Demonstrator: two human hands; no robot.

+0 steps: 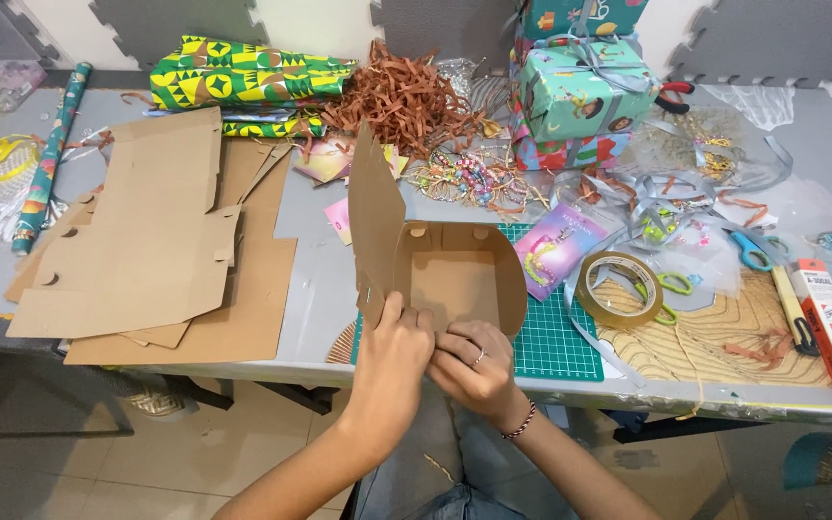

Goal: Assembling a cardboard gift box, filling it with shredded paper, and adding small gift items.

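Hands folding cardboard box, green mat

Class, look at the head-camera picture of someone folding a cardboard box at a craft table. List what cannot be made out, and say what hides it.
- Near wall of the cardboard box: hidden by the left hand and right hand.
- Fingertips of both hands: tucked together against the box.
- Lower sheets of the flat cardboard stack: covered by the top sheet.
- Scissors: blades hidden behind the wrapped gifts.
- Topmost gift: cut off by the top edge.
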